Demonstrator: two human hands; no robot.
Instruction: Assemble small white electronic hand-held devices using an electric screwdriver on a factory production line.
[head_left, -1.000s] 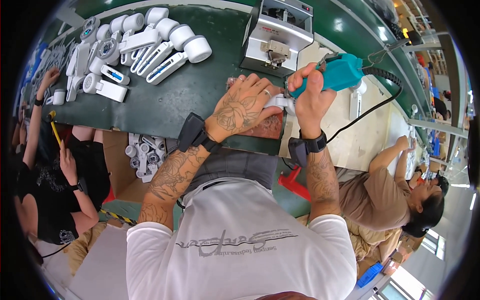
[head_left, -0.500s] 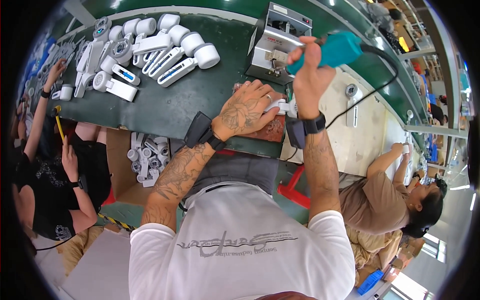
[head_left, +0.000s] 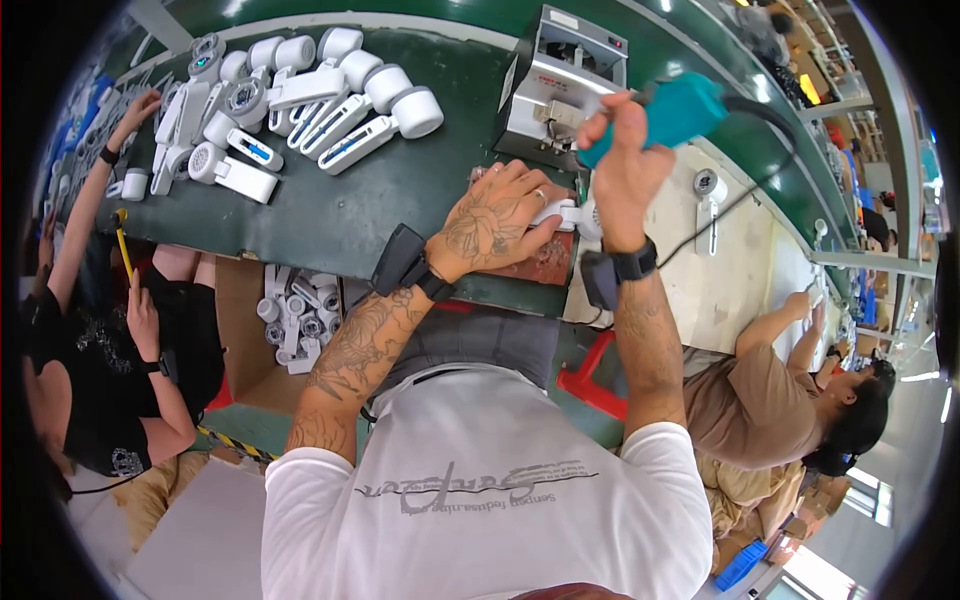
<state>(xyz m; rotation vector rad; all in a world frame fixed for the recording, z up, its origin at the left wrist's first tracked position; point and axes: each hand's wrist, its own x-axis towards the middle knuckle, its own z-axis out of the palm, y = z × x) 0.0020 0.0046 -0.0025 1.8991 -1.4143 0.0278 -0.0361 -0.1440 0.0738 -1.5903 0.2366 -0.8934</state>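
The left hand (head_left: 495, 222) lies flat over a white plastic handheld device with a round head (head_left: 569, 215), its fingers spread a little across the handle and its thumb along the near side. The device is on a reddish-brown rectangular mat (head_left: 540, 262) at the near edge of the dark green surface (head_left: 310, 225), its head pointing right, out past the thumb. The right hand (head_left: 630, 165) has its fingers closed around a teal, rounded, corded power tool (head_left: 685, 105), raised above the surface; the tool's tip cannot be made out. Beyond the hands, toward the far edge, stands a grey metal boxy machine (head_left: 562, 85). Similar white devices (head_left: 300, 100) crowd the far left of the surface. One more white device (head_left: 708, 205) lies on the pale beige sheet (head_left: 740, 260) at right.
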